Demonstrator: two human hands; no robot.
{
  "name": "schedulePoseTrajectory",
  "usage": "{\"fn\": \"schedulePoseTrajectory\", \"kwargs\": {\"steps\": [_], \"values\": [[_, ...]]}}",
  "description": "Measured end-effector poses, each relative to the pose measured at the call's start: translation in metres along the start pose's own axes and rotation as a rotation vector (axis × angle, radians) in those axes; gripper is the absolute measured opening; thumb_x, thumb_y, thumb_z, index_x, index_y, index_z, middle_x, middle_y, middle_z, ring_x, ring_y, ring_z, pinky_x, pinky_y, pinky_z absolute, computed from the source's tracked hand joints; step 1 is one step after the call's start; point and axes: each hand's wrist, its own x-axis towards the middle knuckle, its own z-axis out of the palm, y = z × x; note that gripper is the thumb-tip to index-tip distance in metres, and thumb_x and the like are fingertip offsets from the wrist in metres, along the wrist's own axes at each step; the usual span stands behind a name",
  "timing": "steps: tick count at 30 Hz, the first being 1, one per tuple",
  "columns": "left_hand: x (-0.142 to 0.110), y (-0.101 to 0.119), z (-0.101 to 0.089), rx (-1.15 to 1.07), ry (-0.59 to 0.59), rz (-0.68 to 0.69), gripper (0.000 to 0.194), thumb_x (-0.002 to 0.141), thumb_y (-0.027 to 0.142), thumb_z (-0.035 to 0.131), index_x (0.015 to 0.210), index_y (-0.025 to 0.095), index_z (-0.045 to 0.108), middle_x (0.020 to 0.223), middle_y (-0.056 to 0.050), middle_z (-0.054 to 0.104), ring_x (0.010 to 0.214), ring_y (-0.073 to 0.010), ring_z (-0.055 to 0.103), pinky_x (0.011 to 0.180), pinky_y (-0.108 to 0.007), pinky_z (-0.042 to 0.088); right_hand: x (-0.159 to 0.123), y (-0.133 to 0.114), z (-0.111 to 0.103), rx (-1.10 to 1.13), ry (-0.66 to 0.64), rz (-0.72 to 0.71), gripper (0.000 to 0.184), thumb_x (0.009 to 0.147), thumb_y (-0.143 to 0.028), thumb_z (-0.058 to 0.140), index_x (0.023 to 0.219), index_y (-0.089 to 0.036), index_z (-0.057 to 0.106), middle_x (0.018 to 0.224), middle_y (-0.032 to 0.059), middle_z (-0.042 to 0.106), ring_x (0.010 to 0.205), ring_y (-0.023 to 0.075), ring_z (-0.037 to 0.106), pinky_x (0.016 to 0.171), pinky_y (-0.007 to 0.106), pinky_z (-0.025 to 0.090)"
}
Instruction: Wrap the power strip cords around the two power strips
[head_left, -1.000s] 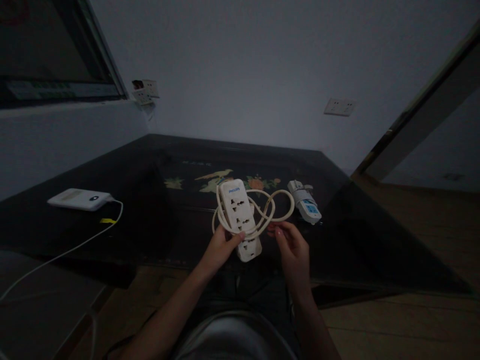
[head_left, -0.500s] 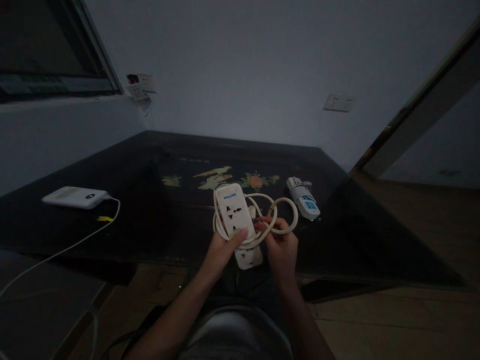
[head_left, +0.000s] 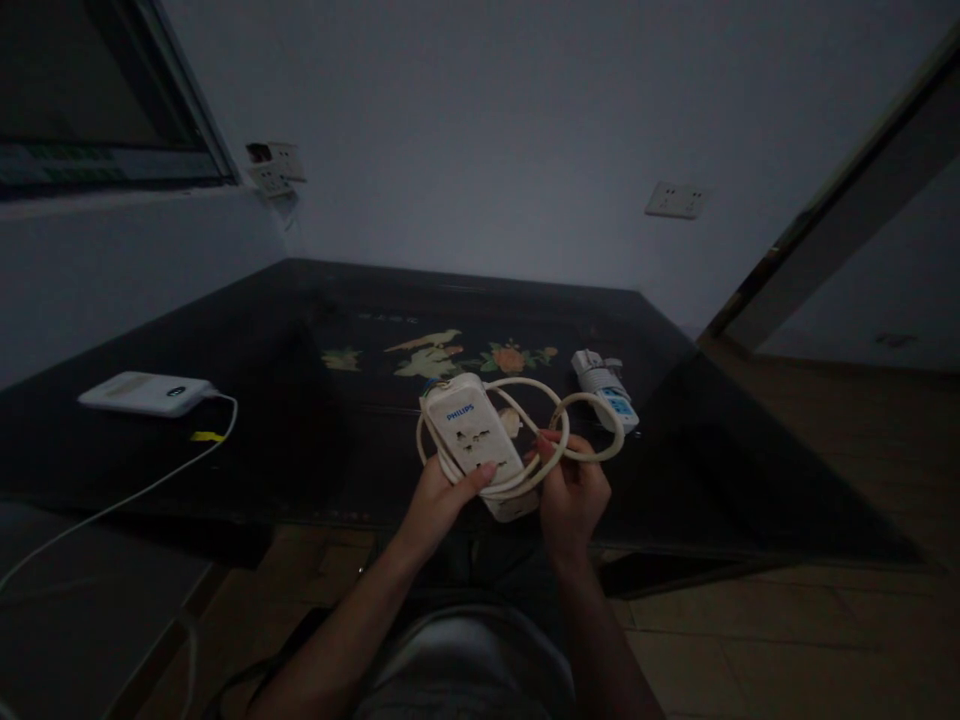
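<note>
A white Philips power strip (head_left: 474, 428) is held above the near edge of the table, tilted. My left hand (head_left: 442, 500) grips its lower left side, the thumb lying over the sockets and a turn of cord. White cord (head_left: 566, 440) loops around the strip and bulges out to the right. My right hand (head_left: 574, 490) is closed, pinching the cord between thumb and fingers. Behind the loops, right of the strip, sits a pale rounded piece, perhaps the plug (head_left: 511, 422). The undersides of the strip and of my left fingers are hidden.
On the dark table (head_left: 337, 450) lies a second power strip (head_left: 604, 385) with blue sockets and its cord wound round it, close to my right hand. At the left is a white power bank (head_left: 146, 393) with a cable running off the edge. A wall socket (head_left: 675, 200) is behind.
The power strip has tilted, its lower end swinging right and up. My right hand has moved slightly right, drawing the cord loops farther toward the second strip.
</note>
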Motion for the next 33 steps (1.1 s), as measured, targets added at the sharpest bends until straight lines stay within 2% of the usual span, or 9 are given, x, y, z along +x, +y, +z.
{"fn": "schedulePoseTrajectory", "kwargs": {"steps": [3, 6, 11, 20, 27, 33], "values": [[-0.001, 0.000, -0.002, 0.026, -0.040, 0.002, 0.047, 0.069, 0.036, 0.076, 0.109, 0.013, 0.067, 0.114, -0.011, 0.069, 0.106, -0.0289, 0.064, 0.097, -0.040, 0.049, 0.000, -0.001, 0.003, 0.098, 0.064, 0.076, 0.019, 0.078, -0.032, 0.066, 0.089, -0.020, 0.057, 0.071, 0.0009, 0.066, 0.057, 0.0177, 0.065, 0.055, 0.030, 0.051], [-0.002, 0.000, -0.004, 0.037, -0.071, -0.003, 0.045, 0.071, 0.034, 0.076, 0.110, 0.013, 0.066, 0.114, -0.011, 0.069, 0.106, -0.0283, 0.065, 0.097, -0.040, 0.049, 0.001, -0.004, 0.006, 0.187, 0.127, 0.136, 0.034, 0.073, -0.030, 0.069, 0.096, -0.023, 0.045, 0.071, -0.0007, 0.065, 0.052, 0.0174, 0.065, 0.050, 0.029, 0.051], [-0.003, -0.001, -0.007, 0.049, -0.132, 0.003, 0.048, 0.071, 0.034, 0.075, 0.113, 0.014, 0.064, 0.116, -0.011, 0.068, 0.108, -0.0283, 0.064, 0.098, -0.041, 0.048, 0.005, -0.012, 0.005, 0.208, 0.085, 0.137, 0.043, 0.072, -0.030, 0.070, 0.105, -0.022, 0.043, 0.068, -0.0026, 0.064, 0.048, 0.0148, 0.062, 0.047, 0.027, 0.050], [0.002, -0.009, -0.012, 0.091, -0.149, 0.048, 0.042, 0.067, 0.035, 0.078, 0.102, 0.012, 0.069, 0.107, -0.012, 0.072, 0.099, -0.0288, 0.068, 0.092, -0.040, 0.052, 0.010, -0.011, 0.003, 0.313, 0.084, 0.227, 0.035, 0.071, -0.027, 0.071, 0.099, -0.019, 0.051, 0.057, -0.0049, 0.063, 0.047, 0.0146, 0.060, 0.045, 0.024, 0.047], [0.004, -0.016, -0.012, 0.210, -0.127, 0.125, 0.038, 0.068, 0.032, 0.076, 0.099, 0.012, 0.070, 0.104, -0.012, 0.073, 0.097, -0.0278, 0.068, 0.090, -0.039, 0.053, 0.009, -0.002, 0.013, 0.244, 0.255, 0.137, 0.032, 0.070, -0.032, 0.073, 0.090, -0.019, 0.052, 0.055, -0.0057, 0.060, 0.043, 0.0121, 0.057, 0.043, 0.023, 0.046], [0.007, -0.011, -0.016, 0.292, -0.120, 0.219, 0.036, 0.066, 0.028, 0.075, 0.099, 0.014, 0.070, 0.104, -0.010, 0.073, 0.098, -0.0268, 0.068, 0.093, -0.039, 0.052, 0.010, 0.004, 0.015, 0.177, 0.264, 0.118, 0.033, 0.066, -0.034, 0.076, 0.080, -0.019, 0.049, 0.057, -0.0050, 0.059, 0.047, 0.0125, 0.058, 0.045, 0.023, 0.047]]}}
